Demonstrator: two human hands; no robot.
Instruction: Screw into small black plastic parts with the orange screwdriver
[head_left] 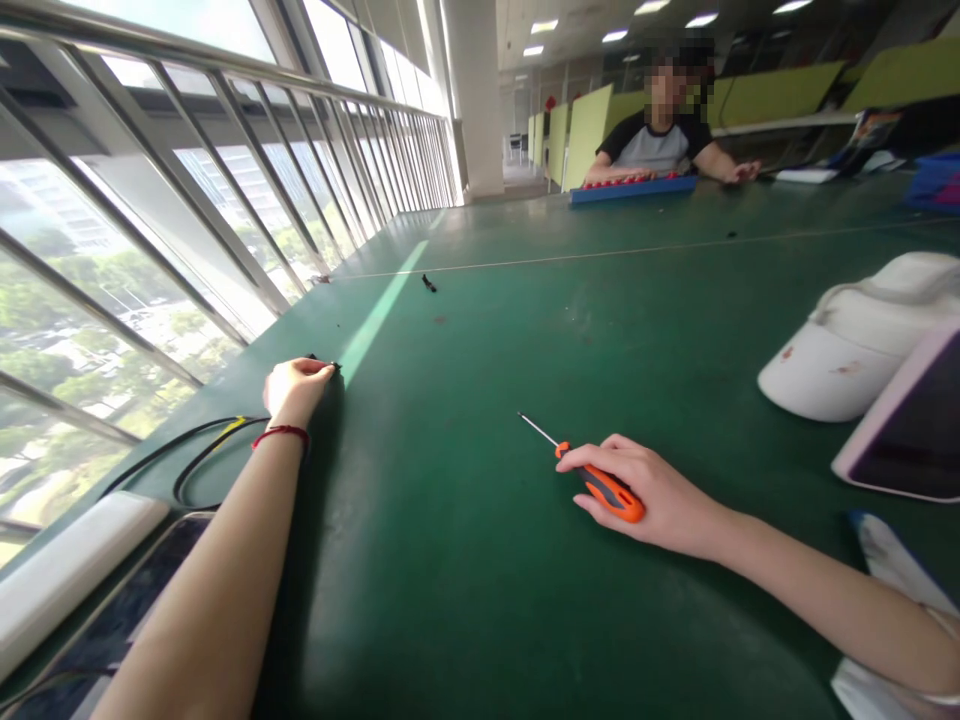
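Observation:
My right hand (637, 490) is closed round the orange and black handle of a screwdriver (611, 494), whose thin metal shaft points up and left, low over the green tabletop (450, 480). At the left, my left hand (296, 385) pinches a small black piece (335, 367) between thumb and fingertips; its kind is too small to make out. A red cord bracelet circles that wrist. Farther up the table lies another small black piece (428, 284), apart from both hands.
A white lidded container (840, 340) and a pink-edged tablet (907, 430) stand at the right. Left of my forearm are a black cable (187, 450), a white box (67, 580) and a dark phone-like device (142, 580). Metal railings border the left. Opposite sits a person (660, 150) behind a blue tray (634, 190).

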